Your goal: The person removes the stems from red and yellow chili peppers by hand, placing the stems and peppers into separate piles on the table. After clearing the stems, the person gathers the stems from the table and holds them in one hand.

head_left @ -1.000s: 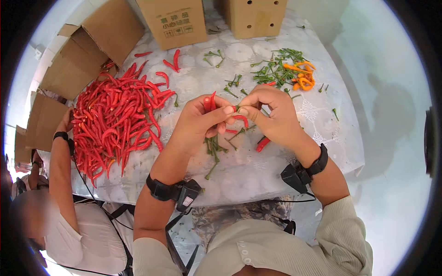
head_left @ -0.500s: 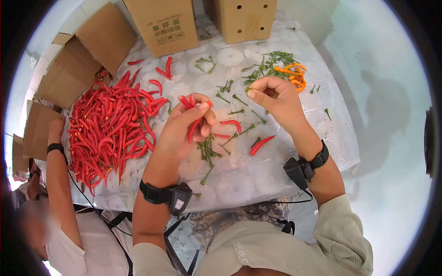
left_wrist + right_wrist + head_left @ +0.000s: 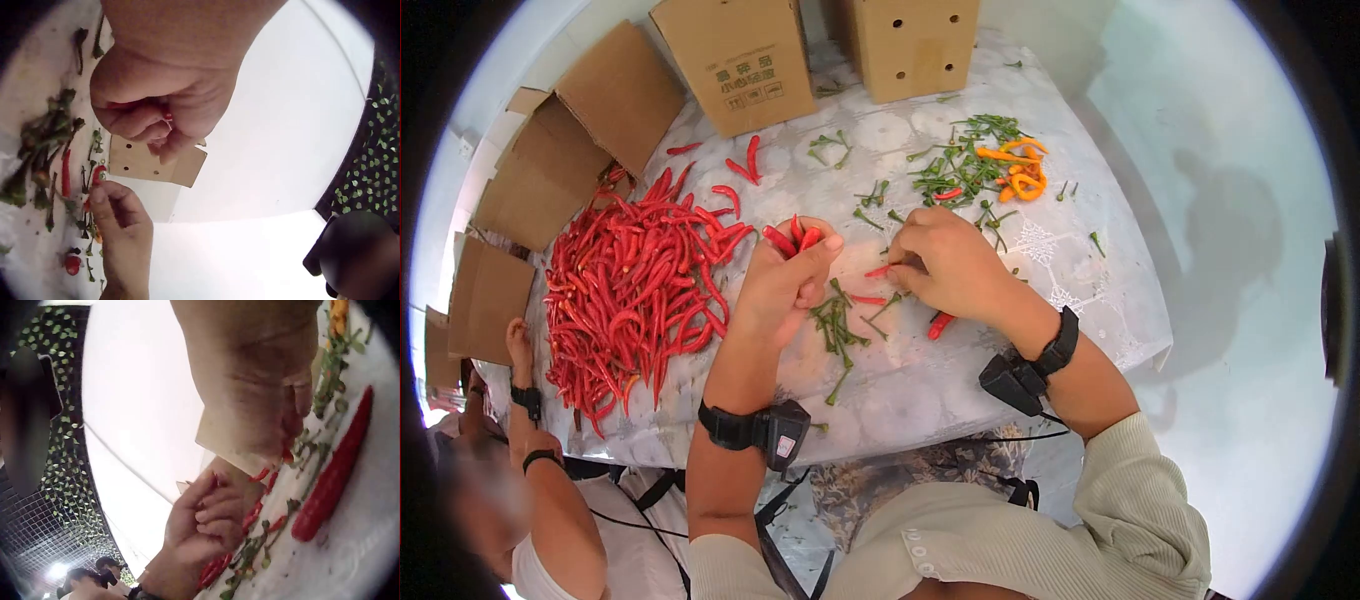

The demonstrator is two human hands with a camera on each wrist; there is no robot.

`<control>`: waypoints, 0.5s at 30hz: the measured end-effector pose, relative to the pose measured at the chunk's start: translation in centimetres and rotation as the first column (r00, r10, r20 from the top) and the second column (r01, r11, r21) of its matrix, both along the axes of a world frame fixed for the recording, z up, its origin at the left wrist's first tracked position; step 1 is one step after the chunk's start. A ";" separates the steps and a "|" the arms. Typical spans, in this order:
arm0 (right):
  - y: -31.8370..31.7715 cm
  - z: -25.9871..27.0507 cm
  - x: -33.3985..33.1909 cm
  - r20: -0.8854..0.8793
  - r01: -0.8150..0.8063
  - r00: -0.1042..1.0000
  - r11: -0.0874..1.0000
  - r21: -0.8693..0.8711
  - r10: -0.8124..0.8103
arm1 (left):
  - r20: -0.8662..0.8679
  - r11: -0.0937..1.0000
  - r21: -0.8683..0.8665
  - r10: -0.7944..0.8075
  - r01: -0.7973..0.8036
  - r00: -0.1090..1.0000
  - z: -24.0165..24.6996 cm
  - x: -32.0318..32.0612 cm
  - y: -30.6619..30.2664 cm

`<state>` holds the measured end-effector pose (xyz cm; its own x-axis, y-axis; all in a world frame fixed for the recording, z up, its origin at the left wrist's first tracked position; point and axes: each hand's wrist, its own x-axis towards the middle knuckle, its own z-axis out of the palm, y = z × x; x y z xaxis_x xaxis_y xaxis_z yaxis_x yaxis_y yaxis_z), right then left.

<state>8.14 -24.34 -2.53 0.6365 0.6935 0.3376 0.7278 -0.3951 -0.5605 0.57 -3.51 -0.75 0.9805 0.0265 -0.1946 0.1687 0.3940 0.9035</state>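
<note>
My left hand (image 3: 775,290) holds a few red chili peppers (image 3: 780,240) in its curled fingers, their ends poking out above the thumb. To its right, my right hand (image 3: 960,262) reaches down to the table with thumb and fingertips pinching a red chili (image 3: 877,271). The left wrist view shows this chili's green end (image 3: 102,175) right at the fingertips. Just below lie a short red chili (image 3: 867,299) and a cluster of green stems (image 3: 835,325). A larger red chili (image 3: 334,475) lies under the right wrist, partly hidden in the head view.
A big heap of red chilies (image 3: 635,300) covers the table's left side. Green stems (image 3: 955,175) and orange chilies (image 3: 1025,180) lie at the back right. Cardboard boxes (image 3: 740,75) stand along the back and left. Another person's arm (image 3: 520,350) is at the left edge.
The hands have parted from a chili's stem end. My right hand carried a green stem off toward the stem heap, then came down left to a chili; the left keeps its chilies.
</note>
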 end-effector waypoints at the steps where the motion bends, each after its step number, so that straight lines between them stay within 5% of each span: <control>1: -0.1 0.4 0.0 0.007 0.020 1.000 0.999 0.045 -0.021 | 0.002 1.000 0.018 0.006 -0.006 1.000 0.0 0.0 -0.2; 2: -0.3 1.0 -0.1 0.011 0.041 0.999 0.995 0.090 -0.042 | 0.002 0.999 0.036 0.012 -0.012 1.000 0.1 -0.1 -0.4; 5: -2.9 5.4 0.1 -0.337 -0.098 0.936 0.995 0.023 0.100 | -0.018 0.995 0.099 -0.029 0.031 0.999 0.2 -0.2 -0.1; 8: -4.5 4.2 0.8 -0.413 -0.311 0.879 0.944 -0.115 0.239 | -0.081 0.992 0.116 -0.043 0.052 0.996 0.4 -0.2 0.3; 11: -4.1 3.4 0.6 -0.417 -0.359 0.887 0.863 -0.356 0.198 | -0.094 0.995 0.088 -0.042 0.050 0.995 0.3 -0.1 0.3; 15: -4.3 3.5 0.2 -0.288 -0.365 0.918 0.862 -0.352 0.271 | -0.107 0.993 0.111 -0.032 0.044 0.994 -0.2 -0.1 0.2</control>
<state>8.29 -28.64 0.95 0.3831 0.9149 -0.1272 0.7269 -0.3836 -0.5697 0.50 -3.36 -0.91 0.9555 0.0172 -0.2946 0.2780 0.2822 0.9182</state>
